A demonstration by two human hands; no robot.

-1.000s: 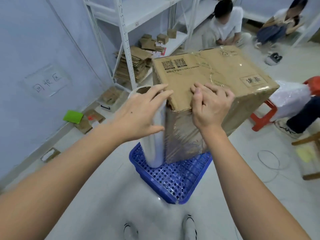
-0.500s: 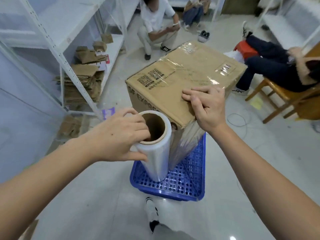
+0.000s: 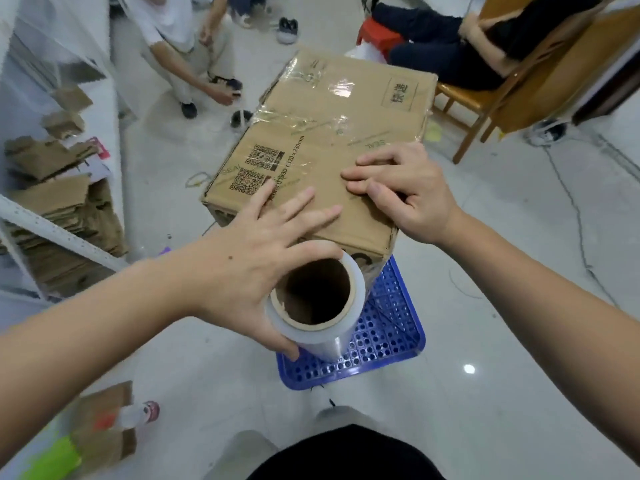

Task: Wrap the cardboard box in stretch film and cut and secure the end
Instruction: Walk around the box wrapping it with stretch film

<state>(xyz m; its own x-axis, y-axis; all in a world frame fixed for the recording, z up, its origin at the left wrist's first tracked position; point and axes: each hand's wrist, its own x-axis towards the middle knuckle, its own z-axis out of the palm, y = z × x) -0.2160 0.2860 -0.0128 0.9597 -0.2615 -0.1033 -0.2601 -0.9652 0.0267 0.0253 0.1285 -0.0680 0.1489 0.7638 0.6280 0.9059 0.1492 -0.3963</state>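
so the cardboard box (image 3: pixel 322 140) is sitting on an upturned blue crate (image 3: pixel 388 341) on the floor, right in front of the person, its long axis running away from them and a bit to the right. The stretch film roll (image 3: pixel 317 308) stands upright at the near corner of the box, core hole facing up at the camera, pretty much touching the box's near side. Left hand (image 3: pixel 249 258) is the one on the roll: thumb hooked round its near side, palm against it, fingers stretched out flat onto the box top. Right hand (image 3: pixel 405 192) isn't gripping anything, just pressing down on the box top with bent fingers to steady it. Whole thing hinges on the roll staying vertical and tight to the box wall as it goes round the next corner, so I'd guess the left hand leads since it's nearer the roll. Can't make out the film on the side walls from here. Crate looks like just a stand; nothing visibly in it
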